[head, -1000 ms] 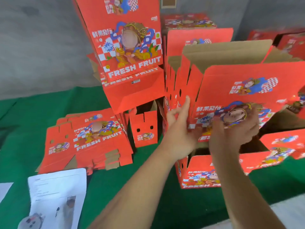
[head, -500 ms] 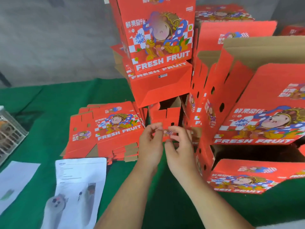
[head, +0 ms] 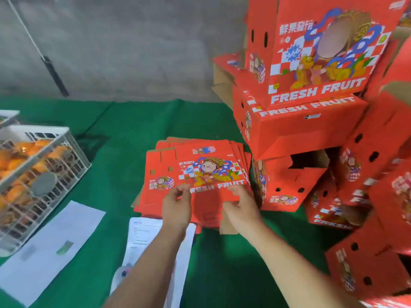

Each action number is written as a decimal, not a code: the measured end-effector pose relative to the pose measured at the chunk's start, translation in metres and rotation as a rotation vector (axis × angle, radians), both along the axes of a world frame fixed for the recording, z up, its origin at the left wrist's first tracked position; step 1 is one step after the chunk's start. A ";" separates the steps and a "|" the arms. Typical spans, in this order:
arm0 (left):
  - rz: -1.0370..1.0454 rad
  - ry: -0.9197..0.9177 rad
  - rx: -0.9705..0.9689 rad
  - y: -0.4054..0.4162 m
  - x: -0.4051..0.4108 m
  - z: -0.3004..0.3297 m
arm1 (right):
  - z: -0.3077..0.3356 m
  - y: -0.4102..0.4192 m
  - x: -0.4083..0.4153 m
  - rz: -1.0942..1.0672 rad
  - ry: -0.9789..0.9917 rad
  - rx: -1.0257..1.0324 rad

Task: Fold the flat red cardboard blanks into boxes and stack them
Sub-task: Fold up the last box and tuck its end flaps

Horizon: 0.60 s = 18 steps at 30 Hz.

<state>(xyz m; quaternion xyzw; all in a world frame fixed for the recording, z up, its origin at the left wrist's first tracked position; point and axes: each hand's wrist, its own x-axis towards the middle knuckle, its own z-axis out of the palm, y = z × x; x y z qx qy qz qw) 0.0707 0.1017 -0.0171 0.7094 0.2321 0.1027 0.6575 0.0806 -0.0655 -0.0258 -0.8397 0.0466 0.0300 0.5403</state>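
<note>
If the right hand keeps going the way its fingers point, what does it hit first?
Most likely the top blank of the flat stack: the right hand is over its near edge, fingers aimed forward. Contact isn't clear.

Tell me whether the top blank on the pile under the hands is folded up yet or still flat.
Still flat. The top blank lies printed face up on the pile, no walls raised; both hands hover at its near edge.

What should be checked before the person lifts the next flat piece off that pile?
1. Both hands at the pile: ok; left hand and right hand are over the stack of flat blanks.
2. Fingers gripping a blank: cannot tell.
3. Only the top blank taken: cannot tell.
4. Blanks left to fold: ok; several layers show.
5. Folded boxes stacked steadily: not ok; they sit skewed.
6. Paper sheet clear of the pile: cannot tell.
</note>
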 end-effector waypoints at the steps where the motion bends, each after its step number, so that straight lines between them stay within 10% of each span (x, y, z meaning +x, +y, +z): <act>1: 0.017 0.030 0.093 0.022 0.011 -0.007 | -0.006 0.004 0.013 -0.013 0.038 -0.023; 6: -0.313 0.662 0.874 0.121 0.070 -0.041 | -0.039 0.010 0.064 -0.027 0.183 -0.186; 18: -0.101 0.708 0.560 0.127 0.121 -0.090 | -0.090 0.001 0.132 -0.270 0.354 -0.373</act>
